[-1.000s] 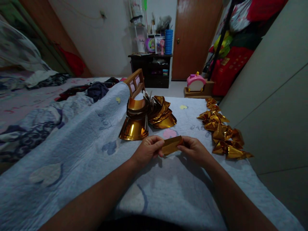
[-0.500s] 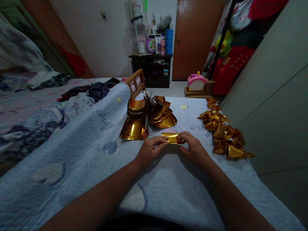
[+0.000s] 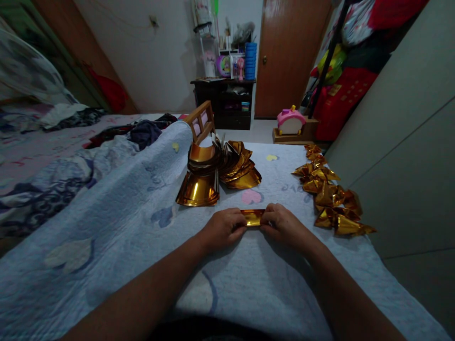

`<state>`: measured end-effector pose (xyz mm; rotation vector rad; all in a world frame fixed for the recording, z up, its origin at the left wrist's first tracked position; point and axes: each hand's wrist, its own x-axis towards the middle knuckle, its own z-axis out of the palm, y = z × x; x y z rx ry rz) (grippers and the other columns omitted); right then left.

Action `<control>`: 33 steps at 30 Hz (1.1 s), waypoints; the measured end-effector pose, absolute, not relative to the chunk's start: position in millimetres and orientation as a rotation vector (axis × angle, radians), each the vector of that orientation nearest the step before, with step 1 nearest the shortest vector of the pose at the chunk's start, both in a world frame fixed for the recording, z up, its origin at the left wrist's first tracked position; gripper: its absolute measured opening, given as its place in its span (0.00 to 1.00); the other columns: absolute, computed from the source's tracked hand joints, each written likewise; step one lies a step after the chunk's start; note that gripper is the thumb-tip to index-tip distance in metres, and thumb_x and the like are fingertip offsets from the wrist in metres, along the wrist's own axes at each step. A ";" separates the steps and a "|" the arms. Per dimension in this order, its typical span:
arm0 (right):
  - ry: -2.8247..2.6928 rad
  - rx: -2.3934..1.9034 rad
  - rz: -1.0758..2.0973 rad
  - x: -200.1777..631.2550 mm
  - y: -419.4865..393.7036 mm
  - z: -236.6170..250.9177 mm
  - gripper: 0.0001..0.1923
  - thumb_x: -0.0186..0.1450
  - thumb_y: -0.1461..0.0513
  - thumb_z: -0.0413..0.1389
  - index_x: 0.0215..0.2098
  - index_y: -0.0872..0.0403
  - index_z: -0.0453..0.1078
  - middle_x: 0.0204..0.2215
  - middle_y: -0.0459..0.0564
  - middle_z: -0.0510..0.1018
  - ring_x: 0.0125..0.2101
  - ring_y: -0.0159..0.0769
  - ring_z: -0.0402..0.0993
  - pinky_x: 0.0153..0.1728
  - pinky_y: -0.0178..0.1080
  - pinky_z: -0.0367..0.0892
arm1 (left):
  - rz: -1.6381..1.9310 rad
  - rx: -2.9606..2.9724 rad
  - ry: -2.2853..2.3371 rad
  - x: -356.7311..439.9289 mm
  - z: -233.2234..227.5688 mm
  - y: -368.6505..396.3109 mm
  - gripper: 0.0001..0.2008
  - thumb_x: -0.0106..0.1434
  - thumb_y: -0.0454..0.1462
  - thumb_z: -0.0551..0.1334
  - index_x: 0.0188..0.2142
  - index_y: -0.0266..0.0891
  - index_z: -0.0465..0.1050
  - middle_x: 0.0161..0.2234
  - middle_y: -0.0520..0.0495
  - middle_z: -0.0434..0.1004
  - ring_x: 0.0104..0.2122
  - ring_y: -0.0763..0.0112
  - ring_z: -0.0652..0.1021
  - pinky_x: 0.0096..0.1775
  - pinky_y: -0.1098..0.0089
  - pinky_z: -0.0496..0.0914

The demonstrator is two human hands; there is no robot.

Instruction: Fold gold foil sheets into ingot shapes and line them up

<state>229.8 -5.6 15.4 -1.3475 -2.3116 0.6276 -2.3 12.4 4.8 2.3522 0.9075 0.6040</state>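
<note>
Between my two hands is a small folded strip of shiny gold foil paper (image 3: 253,218), held level just over the bed cover. My left hand (image 3: 224,228) pinches its left end, thumb below and fingers above. The right end is gripped by my right hand (image 3: 281,224) in the same way; both ends are partly hidden by fingers. Beyond my left hand stand fanned stacks of gold foil sheets (image 3: 199,188). Off to the right lies a row of folded gold foil pieces (image 3: 329,194).
A light blue quilted cover (image 3: 234,284) lies under everything. Clothes (image 3: 144,135) are heaped at left. A small wooden rail (image 3: 202,121) stands behind the foil stacks. A pink toy (image 3: 290,121) sits past the far edge, and a pale cabinet (image 3: 408,156) borders the right side.
Both hands have moved slightly toward me with the foil strip, uncovering a pink heart on the cover. The strip looks narrower, and its right end is more covered by my fingers.
</note>
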 end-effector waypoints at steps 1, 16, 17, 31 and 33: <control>-2.322 -1.351 0.641 230.2 -5.8 17.4 0.08 0.62 0.69 0.59 0.28 0.53 0.77 0.30 0.50 0.75 0.34 0.38 0.69 0.36 0.38 0.61 | 0.593 2.346 0.912 -2.4 4.8 12.5 0.06 0.62 0.31 0.62 0.35 0.39 0.78 0.33 0.48 0.77 0.33 0.69 0.76 0.37 0.70 0.68; -2.217 -1.454 0.675 227.7 -2.0 9.2 0.08 0.65 0.68 0.53 0.30 0.54 0.72 0.28 0.49 0.77 0.29 0.35 0.71 0.31 0.36 0.60 | 0.490 2.356 1.122 4.0 7.7 12.8 0.09 0.69 0.36 0.57 0.34 0.38 0.75 0.31 0.48 0.75 0.33 0.67 0.75 0.36 0.70 0.66; -2.210 -1.470 0.669 226.9 -2.1 7.8 0.08 0.65 0.67 0.53 0.30 0.53 0.71 0.28 0.49 0.77 0.29 0.35 0.71 0.31 0.36 0.59 | 0.484 2.362 1.153 4.8 8.1 12.1 0.09 0.69 0.36 0.57 0.34 0.38 0.75 0.31 0.48 0.75 0.33 0.66 0.75 0.36 0.69 0.66; -2.218 -1.524 0.556 225.8 -3.2 -0.9 0.06 0.65 0.67 0.55 0.29 0.52 0.69 0.29 0.52 0.76 0.30 0.38 0.70 0.31 0.38 0.58 | 0.444 2.306 1.367 9.9 9.0 10.6 0.06 0.65 0.37 0.62 0.31 0.38 0.72 0.31 0.47 0.75 0.33 0.63 0.75 0.36 0.66 0.65; -2.222 -1.511 0.555 225.6 -3.3 -0.1 0.06 0.65 0.67 0.54 0.29 0.52 0.69 0.29 0.51 0.76 0.30 0.37 0.70 0.31 0.38 0.58 | 0.410 2.306 1.376 10.3 9.3 10.4 0.06 0.65 0.37 0.61 0.31 0.38 0.72 0.32 0.46 0.76 0.34 0.63 0.75 0.37 0.66 0.65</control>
